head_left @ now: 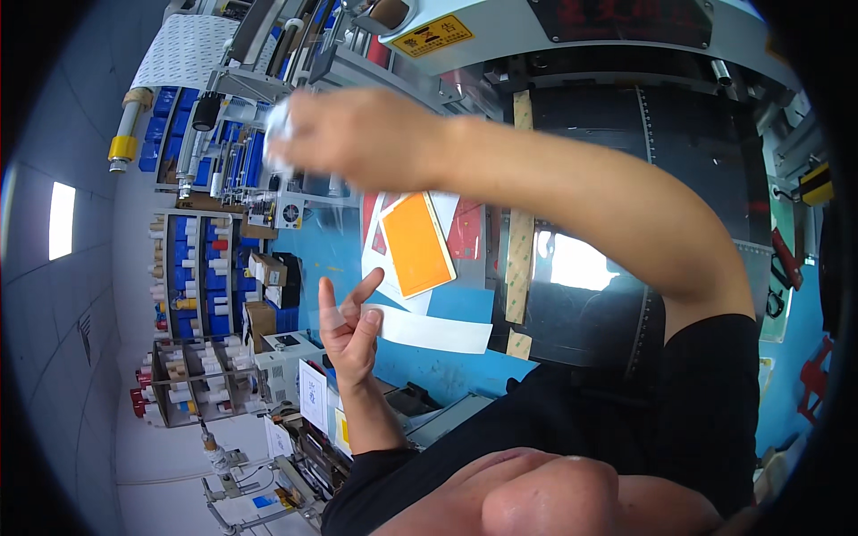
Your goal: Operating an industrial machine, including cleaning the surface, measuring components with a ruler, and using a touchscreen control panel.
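Observation:
My right hand [362, 134] reaches up and to the left in front of a grey machine [500, 36]. It is blurred and closed on a small white piece [279, 132]. Lower down, my left hand [347, 329] is raised with its fingers spread. The end of a long white strip [433, 330] sits at its thumb, and the strip runs off to the right over the blue surface [447, 371]. A bit of clear film seems to lie across the left fingers.
An orange sheet [416, 246] lies over white sheets with a red sheet [466, 232] beside it. A brown tape strip [518, 259] runs along a dark panel [697, 179]. A white patterned roll [179, 49] and shelves of blue bins [192, 259] stand at the left.

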Motion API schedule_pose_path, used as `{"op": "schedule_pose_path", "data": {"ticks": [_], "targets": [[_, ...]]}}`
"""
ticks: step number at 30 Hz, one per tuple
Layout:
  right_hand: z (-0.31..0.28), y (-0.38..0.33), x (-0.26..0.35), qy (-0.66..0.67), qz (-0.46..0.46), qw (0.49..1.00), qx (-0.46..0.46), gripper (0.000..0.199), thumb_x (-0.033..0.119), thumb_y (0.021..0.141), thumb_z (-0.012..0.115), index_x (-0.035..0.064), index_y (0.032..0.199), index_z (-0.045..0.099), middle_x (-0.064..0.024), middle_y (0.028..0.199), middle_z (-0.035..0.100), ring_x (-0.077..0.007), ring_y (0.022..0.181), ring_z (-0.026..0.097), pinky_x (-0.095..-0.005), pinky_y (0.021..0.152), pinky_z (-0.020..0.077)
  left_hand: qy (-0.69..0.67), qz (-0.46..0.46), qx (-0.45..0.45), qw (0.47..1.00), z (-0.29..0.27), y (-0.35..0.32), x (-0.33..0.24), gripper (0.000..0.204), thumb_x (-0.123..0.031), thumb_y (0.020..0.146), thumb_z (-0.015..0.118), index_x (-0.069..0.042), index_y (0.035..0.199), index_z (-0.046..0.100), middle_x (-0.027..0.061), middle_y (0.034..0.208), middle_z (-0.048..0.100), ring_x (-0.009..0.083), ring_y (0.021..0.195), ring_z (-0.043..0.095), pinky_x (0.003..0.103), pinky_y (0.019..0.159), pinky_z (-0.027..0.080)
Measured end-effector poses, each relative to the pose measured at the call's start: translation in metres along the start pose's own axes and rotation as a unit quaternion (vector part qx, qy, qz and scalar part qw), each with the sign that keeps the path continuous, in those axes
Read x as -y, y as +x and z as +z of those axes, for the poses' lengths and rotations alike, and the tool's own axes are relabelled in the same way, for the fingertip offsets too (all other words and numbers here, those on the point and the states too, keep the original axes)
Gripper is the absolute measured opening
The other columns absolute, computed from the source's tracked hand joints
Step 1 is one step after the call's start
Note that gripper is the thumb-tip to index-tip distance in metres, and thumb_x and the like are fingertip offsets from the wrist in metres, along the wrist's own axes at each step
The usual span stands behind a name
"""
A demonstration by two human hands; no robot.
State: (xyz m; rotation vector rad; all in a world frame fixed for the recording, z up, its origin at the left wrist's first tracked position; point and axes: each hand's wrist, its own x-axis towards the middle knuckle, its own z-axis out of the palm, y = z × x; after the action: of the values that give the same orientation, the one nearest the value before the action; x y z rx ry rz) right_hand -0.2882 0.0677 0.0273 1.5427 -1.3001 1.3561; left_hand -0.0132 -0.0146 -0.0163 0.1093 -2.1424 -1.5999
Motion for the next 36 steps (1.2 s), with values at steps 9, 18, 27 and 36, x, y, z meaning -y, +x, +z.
{"op": "schedule_pose_path", "data": {"ticks": [9, 18, 27, 36], "targets": [[-0.026, -0.019, -0.041, -0.127, 0.155, 0.976, 0.087, 0.041, 0.0, 0.079, 0.061, 0.0098, 0.119, 0.059, -0.0139, 0.101, 0.058, -0.0279, 0.084, 0.065, -0.0352, 0.07, 0.0547, 0.034, 0.017, 0.033, 0.999, 0.003, 0.001, -0.001, 0.075, 0.006, 0.092, 0.053, -0.019, 0.153, 0.018, 0.0343, 0.128, 0.052, 0.0031, 0.066, 0.049, 0.018, 0.06, 0.04], [-0.009, 0.008, -0.017, -0.068, 0.083, 0.993, 0.055, 0.034, 0.002, 0.082, 0.058, 0.0099, 0.115, 0.06, -0.0124, 0.094, 0.057, -0.0283, 0.078, 0.067, -0.0368, 0.066, 0.0557, 0.022, -0.01, 0.012, 1.0, 0.002, 0.001, -0.005, 0.076, 0.005, 0.091, 0.053, -0.019, 0.153, 0.016, 0.0343, 0.131, 0.049, 0.0016, 0.062, 0.044, 0.016, 0.056, 0.039], [-0.062, -0.082, -0.036, -0.139, 0.205, 0.954, 0.168, 0.039, -0.002, 0.083, 0.058, 0.0081, 0.12, 0.06, -0.0161, 0.103, 0.056, -0.0314, 0.09, 0.064, -0.0375, 0.077, 0.0534, 0.038, 0.006, 0.014, 0.999, 0.0, -0.008, -0.005, 0.073, 0.006, 0.091, 0.052, -0.017, 0.152, 0.02, 0.0317, 0.13, 0.052, 0.0023, 0.068, 0.05, 0.016, 0.059, 0.04], [-0.134, -0.127, -0.039, -0.178, 0.4, 0.866, 0.243, 0.035, 0.006, 0.085, 0.062, 0.0096, 0.119, 0.063, -0.0148, 0.103, 0.06, -0.0347, 0.095, 0.061, -0.0394, 0.086, 0.0484, 0.068, 0.027, -0.003, 0.997, 0.019, -0.005, -0.026, 0.076, -0.001, 0.09, 0.056, -0.014, 0.153, 0.015, 0.0322, 0.128, 0.054, 0.0065, 0.08, 0.06, 0.018, 0.069, 0.045]]}}
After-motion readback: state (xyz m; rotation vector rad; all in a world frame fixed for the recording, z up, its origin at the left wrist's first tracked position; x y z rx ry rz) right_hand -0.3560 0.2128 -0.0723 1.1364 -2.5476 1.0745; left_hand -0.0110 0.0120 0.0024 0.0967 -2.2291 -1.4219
